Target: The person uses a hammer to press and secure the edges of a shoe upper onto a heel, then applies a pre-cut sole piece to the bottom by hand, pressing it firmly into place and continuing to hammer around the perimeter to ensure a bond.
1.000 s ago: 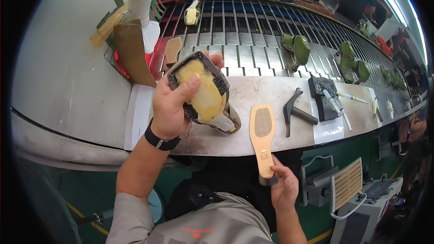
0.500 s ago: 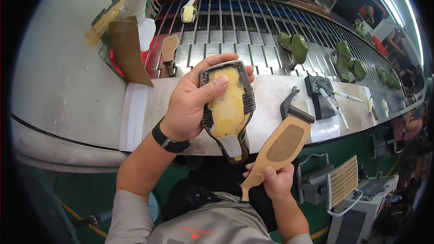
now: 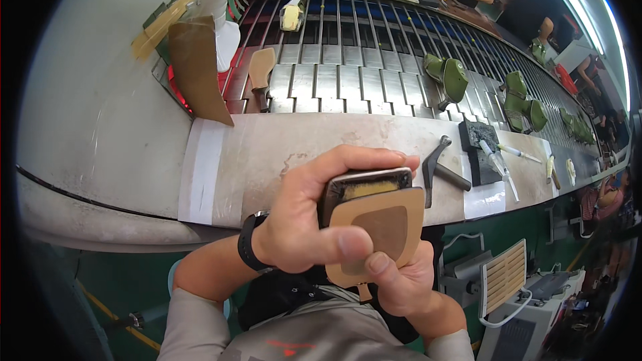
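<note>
Close to my chest, my left hand (image 3: 314, 217) grips a dark shoe upper on a yellow last (image 3: 364, 186); fingers curl over its top and the thumb presses across the front. My right hand (image 3: 401, 284) holds a tan insole board (image 3: 378, 227) from below and lays it flat against the bottom of the shoe, its narrow heel end pointing down. The insole board covers most of the shoe, so only the top rim shows. Both hands are above the near edge of the grey workbench (image 3: 281, 150).
A hammer (image 3: 438, 167) and a dark block with brushes (image 3: 485, 150) lie on the bench to the right. Behind runs a slatted conveyor (image 3: 348, 73) carrying green shoes (image 3: 451, 80), another insole board (image 3: 261, 70) and a yellow last (image 3: 292, 13). A cardboard piece (image 3: 197, 70) leans at left. Other people work at the far end.
My right hand lifted the insole board from the bench and brought it onto the shoe bottom. My left hand turned the shoe and drew it toward my body.
</note>
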`<state>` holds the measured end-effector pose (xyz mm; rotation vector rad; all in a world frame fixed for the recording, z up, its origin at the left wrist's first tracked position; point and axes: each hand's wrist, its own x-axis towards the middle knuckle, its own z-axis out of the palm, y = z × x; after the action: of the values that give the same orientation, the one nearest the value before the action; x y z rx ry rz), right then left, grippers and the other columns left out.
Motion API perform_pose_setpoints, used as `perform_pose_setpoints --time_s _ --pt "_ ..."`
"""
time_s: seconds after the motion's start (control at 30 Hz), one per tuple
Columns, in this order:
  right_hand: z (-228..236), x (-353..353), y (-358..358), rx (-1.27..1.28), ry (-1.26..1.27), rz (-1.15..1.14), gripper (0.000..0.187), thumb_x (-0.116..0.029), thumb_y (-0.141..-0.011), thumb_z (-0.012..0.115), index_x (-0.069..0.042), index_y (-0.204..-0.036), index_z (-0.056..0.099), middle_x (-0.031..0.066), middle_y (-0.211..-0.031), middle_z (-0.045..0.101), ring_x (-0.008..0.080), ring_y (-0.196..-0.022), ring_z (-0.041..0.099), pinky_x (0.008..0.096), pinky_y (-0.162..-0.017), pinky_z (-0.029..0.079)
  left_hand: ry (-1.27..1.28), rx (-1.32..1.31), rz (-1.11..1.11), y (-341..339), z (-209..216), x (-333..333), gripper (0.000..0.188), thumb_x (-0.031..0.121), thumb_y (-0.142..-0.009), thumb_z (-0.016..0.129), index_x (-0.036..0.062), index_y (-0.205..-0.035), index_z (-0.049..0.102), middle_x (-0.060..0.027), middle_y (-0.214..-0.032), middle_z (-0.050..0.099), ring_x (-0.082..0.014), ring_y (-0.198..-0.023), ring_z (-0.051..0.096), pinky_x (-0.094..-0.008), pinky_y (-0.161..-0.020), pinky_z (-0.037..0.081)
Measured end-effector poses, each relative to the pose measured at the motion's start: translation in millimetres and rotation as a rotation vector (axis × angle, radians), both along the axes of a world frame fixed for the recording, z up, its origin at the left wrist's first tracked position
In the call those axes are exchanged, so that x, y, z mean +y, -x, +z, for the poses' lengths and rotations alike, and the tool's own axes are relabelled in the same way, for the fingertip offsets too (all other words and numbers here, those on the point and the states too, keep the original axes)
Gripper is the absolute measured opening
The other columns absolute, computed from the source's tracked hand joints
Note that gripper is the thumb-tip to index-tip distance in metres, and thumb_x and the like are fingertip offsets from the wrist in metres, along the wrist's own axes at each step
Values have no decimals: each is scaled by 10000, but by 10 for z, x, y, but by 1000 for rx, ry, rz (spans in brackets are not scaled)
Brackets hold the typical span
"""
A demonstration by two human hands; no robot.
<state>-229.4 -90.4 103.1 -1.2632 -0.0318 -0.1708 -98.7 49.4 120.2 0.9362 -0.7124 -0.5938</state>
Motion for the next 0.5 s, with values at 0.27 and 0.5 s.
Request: perform_pose_setpoints --time_s 0.27,0.5 --pt "-27 -3 94 23 36 -25 228 -167 -1065 685 35 -1004 771 54 -844 777 89 -721 673 262 -634 523 114 -281 -11 16 -162 8 848 338 -853 901 -49 -1482 485 -333 -1505 554 -404 -1438 548 -531 -1198 449" --pt "-68 10 102 -22 50 -22 217 -154 -1062 689 34 -991 773 54 -826 774 89 -697 669 259 -626 524 130 -290 -22 35 -160 31 802 305 -890 869 -90 -1470 478 -364 -1510 534 -404 -1448 538 -518 -1216 426"
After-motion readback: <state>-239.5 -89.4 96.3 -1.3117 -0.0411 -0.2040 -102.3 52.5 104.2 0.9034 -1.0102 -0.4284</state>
